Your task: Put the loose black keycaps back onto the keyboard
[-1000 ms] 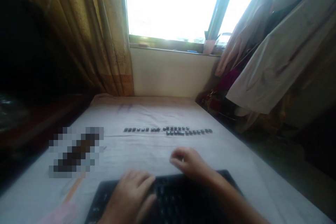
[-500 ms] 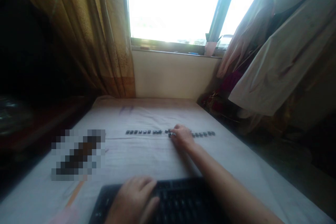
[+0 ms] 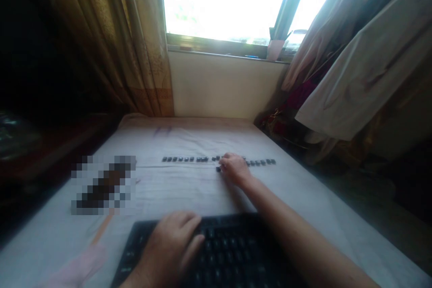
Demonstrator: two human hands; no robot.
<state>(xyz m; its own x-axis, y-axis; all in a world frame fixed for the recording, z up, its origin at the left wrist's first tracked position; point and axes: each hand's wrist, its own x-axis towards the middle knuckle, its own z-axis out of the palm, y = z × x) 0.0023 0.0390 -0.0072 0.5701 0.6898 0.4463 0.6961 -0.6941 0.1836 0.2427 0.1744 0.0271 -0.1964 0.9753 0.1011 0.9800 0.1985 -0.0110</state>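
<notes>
Keycap row (image 3: 189, 159) under right hand (image 3: 234, 168), grip unclear; left hand (image 3: 172, 243) flat, open, on keyboard (image 3: 236, 252).

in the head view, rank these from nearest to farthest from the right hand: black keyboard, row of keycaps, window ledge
1. Row of keycaps: on the white cloth, right at the fingertips of the right hand.
2. Black keyboard: closer to the person, under the left hand.
3. Window ledge: far back, beyond the cloth's end.
</notes>
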